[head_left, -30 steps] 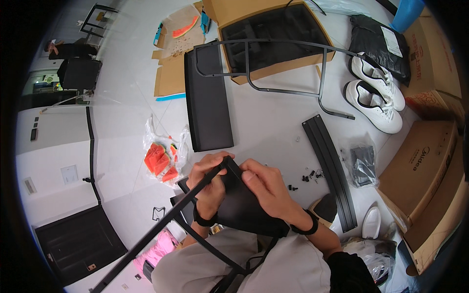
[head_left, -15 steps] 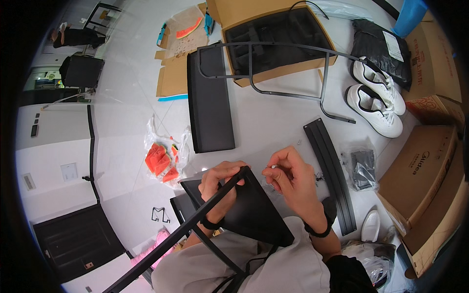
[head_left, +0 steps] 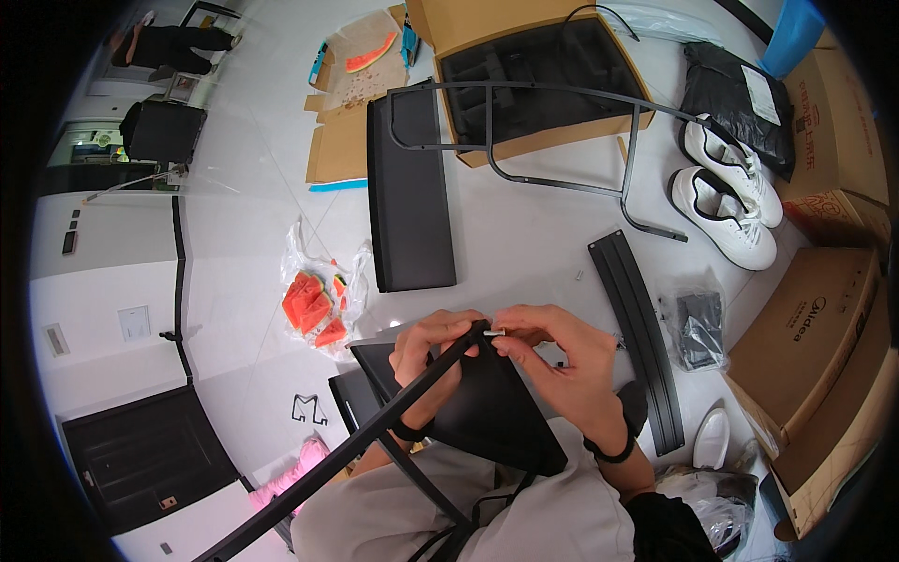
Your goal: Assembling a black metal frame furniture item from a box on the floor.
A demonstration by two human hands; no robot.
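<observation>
My left hand (head_left: 423,358) is closed round the end of a black metal tube frame (head_left: 348,451), where it meets the corner of a black panel (head_left: 501,403). The panel rests tilted over my lap. Between the thumb and fingers of my right hand (head_left: 573,354) is a small silver screw (head_left: 496,332), its tip right at the frame's end. Whether it has entered a hole cannot be seen. Both hands nearly touch at this corner.
Beyond lie a long black panel (head_left: 412,206), a bent black tube frame (head_left: 552,184) and an open carton (head_left: 543,140). A black slotted rail (head_left: 639,337) is to the right, near white shoes (head_left: 721,215). Watermelon pieces (head_left: 307,304) sit on plastic at left. A person (head_left: 169,47) is far off.
My right hand has moved left with the screw, from a little apart up to the frame's end. My left hand keeps its hold. The whole view has shifted slightly.
</observation>
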